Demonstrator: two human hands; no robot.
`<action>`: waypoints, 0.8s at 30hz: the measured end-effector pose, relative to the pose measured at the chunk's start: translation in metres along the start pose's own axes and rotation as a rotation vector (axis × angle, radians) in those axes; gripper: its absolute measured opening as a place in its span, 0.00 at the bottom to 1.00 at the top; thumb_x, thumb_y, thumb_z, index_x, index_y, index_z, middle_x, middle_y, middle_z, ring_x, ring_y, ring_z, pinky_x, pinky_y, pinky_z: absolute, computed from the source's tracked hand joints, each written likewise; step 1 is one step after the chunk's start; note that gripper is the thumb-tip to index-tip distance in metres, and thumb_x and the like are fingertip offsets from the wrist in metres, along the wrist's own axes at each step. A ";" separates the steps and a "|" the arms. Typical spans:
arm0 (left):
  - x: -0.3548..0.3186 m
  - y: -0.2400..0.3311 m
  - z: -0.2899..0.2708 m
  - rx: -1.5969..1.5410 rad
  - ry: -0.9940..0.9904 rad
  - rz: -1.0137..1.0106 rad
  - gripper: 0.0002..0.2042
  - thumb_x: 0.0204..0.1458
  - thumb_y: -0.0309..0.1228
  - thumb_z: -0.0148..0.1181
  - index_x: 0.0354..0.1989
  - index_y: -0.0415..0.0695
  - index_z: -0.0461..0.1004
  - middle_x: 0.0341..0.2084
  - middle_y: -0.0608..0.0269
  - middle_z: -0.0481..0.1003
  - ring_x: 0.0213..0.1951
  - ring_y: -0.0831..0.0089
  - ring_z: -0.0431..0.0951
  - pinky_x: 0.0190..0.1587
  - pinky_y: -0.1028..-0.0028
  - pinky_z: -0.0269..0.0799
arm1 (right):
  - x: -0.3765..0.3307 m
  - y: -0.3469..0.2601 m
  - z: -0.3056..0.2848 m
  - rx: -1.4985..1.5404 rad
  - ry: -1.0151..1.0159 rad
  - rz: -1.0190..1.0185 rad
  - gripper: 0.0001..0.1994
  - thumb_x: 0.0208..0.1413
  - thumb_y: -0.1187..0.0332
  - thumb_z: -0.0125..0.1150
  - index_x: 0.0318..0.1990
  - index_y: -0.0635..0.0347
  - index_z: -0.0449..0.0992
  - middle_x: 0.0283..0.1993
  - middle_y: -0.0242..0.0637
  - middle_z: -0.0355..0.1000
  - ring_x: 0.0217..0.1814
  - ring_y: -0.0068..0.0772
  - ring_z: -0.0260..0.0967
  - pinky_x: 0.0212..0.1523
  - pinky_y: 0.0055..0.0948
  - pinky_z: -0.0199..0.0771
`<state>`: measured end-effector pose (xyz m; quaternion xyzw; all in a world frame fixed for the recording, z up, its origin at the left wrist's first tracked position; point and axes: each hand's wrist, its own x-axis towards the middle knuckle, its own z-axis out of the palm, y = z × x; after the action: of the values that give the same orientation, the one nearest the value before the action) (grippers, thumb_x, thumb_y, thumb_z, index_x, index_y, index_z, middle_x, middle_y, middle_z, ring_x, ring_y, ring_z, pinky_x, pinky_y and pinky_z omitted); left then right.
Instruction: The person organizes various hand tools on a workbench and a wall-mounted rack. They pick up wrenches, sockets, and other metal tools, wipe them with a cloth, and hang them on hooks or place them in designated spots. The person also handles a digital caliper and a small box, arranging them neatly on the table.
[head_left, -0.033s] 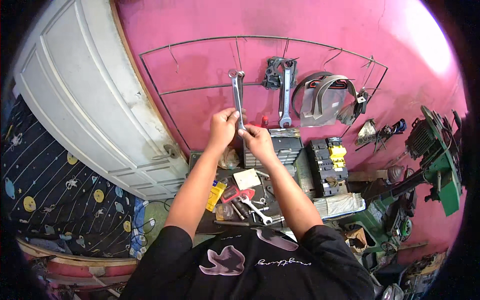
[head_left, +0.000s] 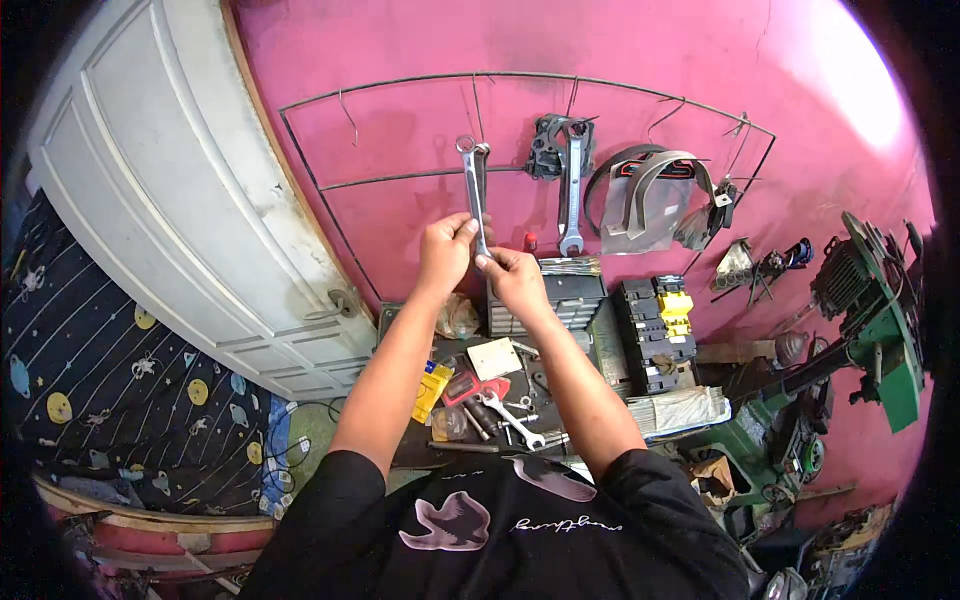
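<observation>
In front of the pink wall, my left hand is closed round the shaft of a silver combination wrench, which stands nearly upright with its ring end up. My right hand pinches the lower end, thumb on top, and covers that end. A second ring shows just behind the first, by the tip of a wire hook; I cannot tell whether it hangs there. To the right, more combination wrenches hang from another hook beside a dark metal part.
A wire frame spans the wall, with belts on its right. Below stand a small drawer cabinet and black cases. An open-end wrench lies among tools on the bench. A white door is left, a green machine right.
</observation>
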<state>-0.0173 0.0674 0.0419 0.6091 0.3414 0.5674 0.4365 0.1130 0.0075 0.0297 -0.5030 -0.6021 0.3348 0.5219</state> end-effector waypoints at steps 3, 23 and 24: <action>0.013 -0.005 -0.001 -0.006 0.014 -0.019 0.10 0.61 0.24 0.52 0.42 0.33 0.81 0.30 0.58 0.82 0.32 0.75 0.81 0.37 0.73 0.77 | 0.011 0.005 0.004 0.007 0.024 -0.006 0.12 0.60 0.65 0.64 0.42 0.65 0.82 0.25 0.36 0.74 0.27 0.20 0.65 0.31 0.29 0.66; 0.057 -0.080 0.002 0.227 0.053 -0.054 0.10 0.60 0.30 0.59 0.42 0.36 0.82 0.35 0.59 0.83 0.37 0.73 0.81 0.44 0.72 0.73 | 0.094 0.127 0.015 -0.155 0.131 -0.030 0.09 0.58 0.71 0.64 0.42 0.67 0.81 0.22 0.38 0.75 0.21 0.28 0.70 0.24 0.32 0.68; 0.058 -0.078 0.004 0.284 0.090 -0.051 0.10 0.59 0.31 0.60 0.41 0.37 0.82 0.35 0.58 0.83 0.36 0.72 0.81 0.44 0.71 0.74 | 0.095 0.127 0.015 -0.169 0.182 -0.072 0.07 0.58 0.72 0.65 0.38 0.67 0.81 0.20 0.32 0.73 0.17 0.18 0.66 0.19 0.27 0.64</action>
<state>-0.0001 0.1494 -0.0072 0.6296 0.4527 0.5291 0.3445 0.1360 0.1347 -0.0638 -0.5516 -0.5959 0.2171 0.5417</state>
